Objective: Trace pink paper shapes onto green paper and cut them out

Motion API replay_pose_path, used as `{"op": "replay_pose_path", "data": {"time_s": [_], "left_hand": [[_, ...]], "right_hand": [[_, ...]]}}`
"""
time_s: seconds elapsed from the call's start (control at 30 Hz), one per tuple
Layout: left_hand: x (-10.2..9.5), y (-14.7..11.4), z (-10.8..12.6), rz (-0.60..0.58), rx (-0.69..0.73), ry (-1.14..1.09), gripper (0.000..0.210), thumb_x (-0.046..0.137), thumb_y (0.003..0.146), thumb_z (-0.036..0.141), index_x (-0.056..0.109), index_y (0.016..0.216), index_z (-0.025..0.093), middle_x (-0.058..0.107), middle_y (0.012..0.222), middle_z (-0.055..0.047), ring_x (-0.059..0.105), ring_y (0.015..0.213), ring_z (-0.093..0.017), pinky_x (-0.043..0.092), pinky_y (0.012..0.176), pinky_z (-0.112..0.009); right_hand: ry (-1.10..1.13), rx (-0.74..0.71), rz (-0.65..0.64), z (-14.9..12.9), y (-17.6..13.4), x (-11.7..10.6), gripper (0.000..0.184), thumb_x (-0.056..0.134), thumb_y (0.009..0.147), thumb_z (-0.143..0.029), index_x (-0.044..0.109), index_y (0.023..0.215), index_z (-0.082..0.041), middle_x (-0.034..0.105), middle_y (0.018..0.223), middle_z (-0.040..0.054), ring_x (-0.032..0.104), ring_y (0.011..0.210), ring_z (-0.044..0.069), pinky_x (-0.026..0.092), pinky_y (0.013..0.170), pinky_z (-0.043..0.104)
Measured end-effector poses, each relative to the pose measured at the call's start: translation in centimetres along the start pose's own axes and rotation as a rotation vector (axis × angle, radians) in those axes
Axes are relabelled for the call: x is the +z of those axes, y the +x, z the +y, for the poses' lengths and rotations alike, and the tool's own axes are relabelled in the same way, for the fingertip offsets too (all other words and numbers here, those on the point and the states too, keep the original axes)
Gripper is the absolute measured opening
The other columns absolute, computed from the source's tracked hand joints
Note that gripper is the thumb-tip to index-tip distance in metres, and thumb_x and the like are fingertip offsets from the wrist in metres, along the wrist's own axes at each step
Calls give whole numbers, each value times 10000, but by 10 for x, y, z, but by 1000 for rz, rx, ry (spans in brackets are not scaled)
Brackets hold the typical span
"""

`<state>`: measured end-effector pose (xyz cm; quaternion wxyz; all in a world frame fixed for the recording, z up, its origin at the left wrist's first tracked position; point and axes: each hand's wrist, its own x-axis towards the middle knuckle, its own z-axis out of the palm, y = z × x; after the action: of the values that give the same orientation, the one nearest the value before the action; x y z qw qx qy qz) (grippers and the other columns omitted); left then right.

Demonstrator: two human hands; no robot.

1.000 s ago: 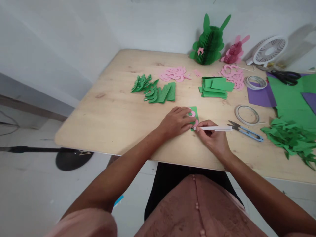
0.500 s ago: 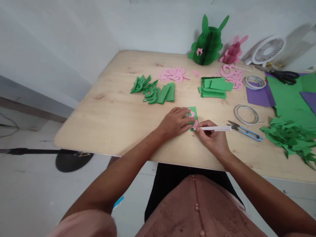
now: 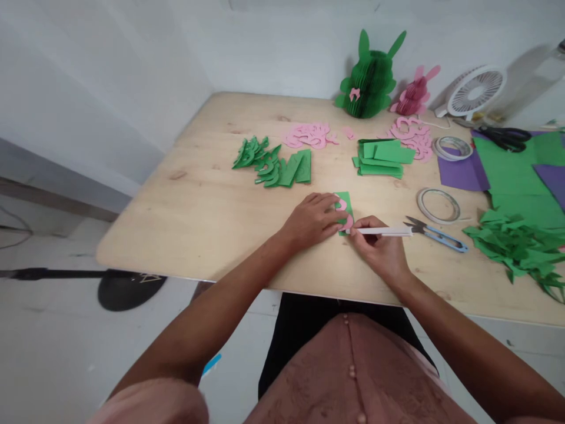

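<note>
My left hand (image 3: 314,219) lies with its fingers spread, pressing a pink paper cutout (image 3: 348,222) onto a small green paper piece (image 3: 345,199). Its fingers partly cover both. In my right hand (image 3: 383,250) a white pen (image 3: 384,231) is pinched, held low and almost level. The pen's tip meets the lower edge of the pink cutout, close to my left fingertips; any line it makes is too small to see. Blue-handled thread snips (image 3: 444,238) rest just right of my right hand.
Behind my hands lie green cutouts (image 3: 256,154), green strips (image 3: 384,158) and pink cutouts (image 3: 311,135). Tape rolls (image 3: 439,205), green scraps (image 3: 521,241), black-handled scissors (image 3: 507,137) and purple paper (image 3: 463,171) are on the right. Honeycomb paper rabbits (image 3: 371,82) and a white fan (image 3: 477,93) stand by the wall.
The view has shifted very slightly. Both hands, the pen and the papers stay almost where they were, with the pen tip still at the cutout's lower edge.
</note>
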<state>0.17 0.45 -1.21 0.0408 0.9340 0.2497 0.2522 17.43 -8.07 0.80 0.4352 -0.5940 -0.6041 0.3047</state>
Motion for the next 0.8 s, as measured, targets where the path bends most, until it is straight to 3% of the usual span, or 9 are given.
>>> {"op": "replay_pose_path", "data": {"time_s": [0.8], "left_hand": [[1, -1, -1, 10, 3, -9, 240, 506, 904, 297, 669, 1068, 236, 598, 1187, -95, 520, 1172, -227, 403, 974, -383]], "right_hand": [[10, 27, 29, 0, -1, -1, 60, 601, 778, -243, 598, 752, -190, 587, 635, -11, 485, 542, 114, 377, 493, 240]]}}
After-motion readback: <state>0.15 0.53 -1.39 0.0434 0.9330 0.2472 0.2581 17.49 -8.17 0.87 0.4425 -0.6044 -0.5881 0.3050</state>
